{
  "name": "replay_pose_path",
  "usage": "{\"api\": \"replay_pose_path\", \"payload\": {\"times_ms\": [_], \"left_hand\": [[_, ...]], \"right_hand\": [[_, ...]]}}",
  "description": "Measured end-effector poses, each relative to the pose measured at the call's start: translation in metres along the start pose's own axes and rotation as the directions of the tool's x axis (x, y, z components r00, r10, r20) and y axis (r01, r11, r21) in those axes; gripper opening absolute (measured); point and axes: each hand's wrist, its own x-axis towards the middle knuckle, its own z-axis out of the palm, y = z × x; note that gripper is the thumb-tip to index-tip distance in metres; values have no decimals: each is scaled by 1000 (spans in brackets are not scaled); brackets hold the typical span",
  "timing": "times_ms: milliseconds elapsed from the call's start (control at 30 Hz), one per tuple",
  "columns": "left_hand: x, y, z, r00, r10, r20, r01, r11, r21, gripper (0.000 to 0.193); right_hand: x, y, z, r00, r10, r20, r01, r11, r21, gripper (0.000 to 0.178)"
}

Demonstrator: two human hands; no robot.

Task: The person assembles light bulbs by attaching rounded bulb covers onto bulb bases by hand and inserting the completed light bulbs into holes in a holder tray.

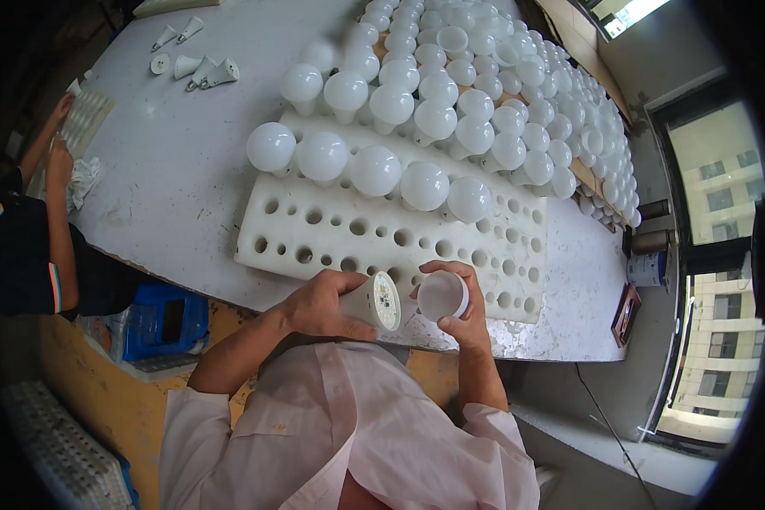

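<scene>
My left hand (321, 303) is wrapped round a white bulb base (361, 304), its round LED board turned to the right. Close beside it, my right hand (465, 314) grips a white bulb cover (441, 297) with the open, hollow end toward me. The two parts are apart, a small gap between them. Just beyond both hands lies a white foam tray (382, 236) with rows of large and small round holes. Several bulbs with round white covers (375, 171) stand in its farther holes.
Many more bulbs (484, 85) fill the table's far right. Loose bulb bases (202, 72) lie at the far left. A co-worker's hands (60, 153) are at another foam tray (85, 119). A blue bin (166, 319) stands below the table's left edge; a window (714, 195) is at right.
</scene>
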Motion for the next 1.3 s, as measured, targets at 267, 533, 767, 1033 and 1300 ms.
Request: {"api": "replay_pose_path", "payload": {"times_ms": [267, 533, 767, 1033, 1300], "left_hand": [[12, -10, -4, 1000, -1, 9, 0, 995, 97, 61], [9, -8, -4, 995, -100, 23, 99, 994, 51, 66], [7, -9, -5, 997, -71, 5, 69, 984, 163, 55], [14, -8, -12, 979, -198, 48, 184, 960, 212, 54], [5, 2, -9, 966, -237, 106, 222, 966, 135, 48]], "right_hand": [[12, 9, -1, 986, -6, 166, 39, 979, -198, 76], [11, 8, 4, 979, 38, 199, 24, 953, -303, 75], [14, -14, 18, 935, 104, 340, 173, 703, -690, 80], [27, -11, 29, 898, 129, 421, 277, 577, -768, 86], [32, -8, 59, 777, -308, 549, 628, 444, -639, 57]]}}
